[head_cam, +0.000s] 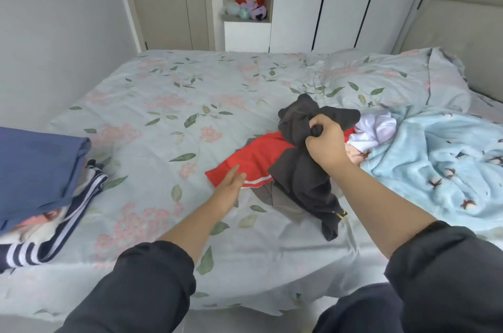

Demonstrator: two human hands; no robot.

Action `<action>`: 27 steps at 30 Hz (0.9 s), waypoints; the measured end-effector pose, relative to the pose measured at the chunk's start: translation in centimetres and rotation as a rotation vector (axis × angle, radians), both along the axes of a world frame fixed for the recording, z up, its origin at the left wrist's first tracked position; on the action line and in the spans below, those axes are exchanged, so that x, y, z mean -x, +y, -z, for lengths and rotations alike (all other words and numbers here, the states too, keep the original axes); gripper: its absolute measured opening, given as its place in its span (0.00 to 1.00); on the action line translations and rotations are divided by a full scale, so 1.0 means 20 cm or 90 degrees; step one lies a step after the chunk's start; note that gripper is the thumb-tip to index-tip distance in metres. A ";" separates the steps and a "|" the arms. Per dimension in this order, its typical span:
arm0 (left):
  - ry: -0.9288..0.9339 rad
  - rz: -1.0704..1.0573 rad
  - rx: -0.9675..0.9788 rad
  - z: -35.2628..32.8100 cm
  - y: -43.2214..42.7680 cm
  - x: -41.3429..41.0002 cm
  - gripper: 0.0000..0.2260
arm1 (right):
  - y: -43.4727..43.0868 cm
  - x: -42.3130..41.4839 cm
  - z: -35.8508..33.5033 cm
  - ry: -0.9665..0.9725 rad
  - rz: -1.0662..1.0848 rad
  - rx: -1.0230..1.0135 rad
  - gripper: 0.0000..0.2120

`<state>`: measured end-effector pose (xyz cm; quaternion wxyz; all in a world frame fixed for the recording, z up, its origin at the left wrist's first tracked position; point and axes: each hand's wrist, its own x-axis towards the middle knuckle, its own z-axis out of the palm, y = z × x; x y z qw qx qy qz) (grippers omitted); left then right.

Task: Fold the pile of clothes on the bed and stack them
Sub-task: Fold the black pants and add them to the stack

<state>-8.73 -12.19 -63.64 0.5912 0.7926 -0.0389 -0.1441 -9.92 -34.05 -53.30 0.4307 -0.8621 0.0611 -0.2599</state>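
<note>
A crumpled dark grey garment [304,177] lies on the bed at centre right. My right hand [324,145] grips a bunched part of it and holds it above the sheet. Under it lies a red garment with a white stripe [253,158]. My left hand [231,183] reaches out with straight fingers, touching the red garment's near edge. A white garment [373,132] sits just behind the pile. At the far left stands a stack of folded clothes, a blue piece [35,166] on top and a navy striped one [54,237] below.
The bed [168,120] has a pale floral sheet. A light blue fleece blanket [441,164] is heaped at the right, with a pillow [386,79] behind it. A wall runs along the left, and a door, wardrobe and shelf with plush toys [250,6] stand beyond the bed.
</note>
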 end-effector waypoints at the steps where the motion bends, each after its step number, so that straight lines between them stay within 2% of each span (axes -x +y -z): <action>1: 0.047 -0.041 0.074 -0.09 0.02 -0.01 0.15 | 0.06 0.01 -0.05 -0.015 -0.024 -0.011 0.16; 3: 0.119 -0.078 0.217 -0.24 0.08 -0.02 0.12 | 0.17 0.03 -0.13 -0.033 -0.066 -0.030 0.24; 4: 0.129 -0.077 0.265 -0.30 0.12 -0.03 0.14 | 0.23 0.04 -0.17 -0.044 -0.092 -0.028 0.27; 8: 0.103 -0.085 0.337 -0.56 0.24 -0.04 0.21 | 0.45 0.08 -0.33 -0.105 -0.206 0.000 0.26; 11: -0.004 -0.020 0.282 -0.73 0.32 -0.02 0.23 | 0.58 0.12 -0.46 -0.135 -0.267 -0.105 0.23; 14: -0.103 0.047 0.262 -0.85 0.42 0.00 0.29 | 0.66 0.13 -0.56 -0.111 -0.297 -0.251 0.24; 15: -0.115 0.066 0.271 -0.88 0.45 0.00 0.29 | 0.67 0.13 -0.58 -0.095 -0.298 -0.284 0.24; 17: -0.143 0.103 0.251 -0.95 0.49 0.02 0.23 | 0.69 0.12 -0.61 -0.068 -0.298 -0.330 0.24; 21: -0.261 0.024 0.084 -1.06 0.57 0.05 0.08 | 0.71 0.10 -0.63 -0.063 -0.280 -0.327 0.22; 24: -0.299 -0.054 0.100 -1.12 0.62 0.05 0.10 | 0.71 0.09 -0.66 -0.079 -0.249 -0.295 0.21; 27: -0.295 -0.059 0.151 -1.13 0.65 0.05 0.11 | 0.69 0.09 -0.72 -0.073 -0.244 -0.314 0.19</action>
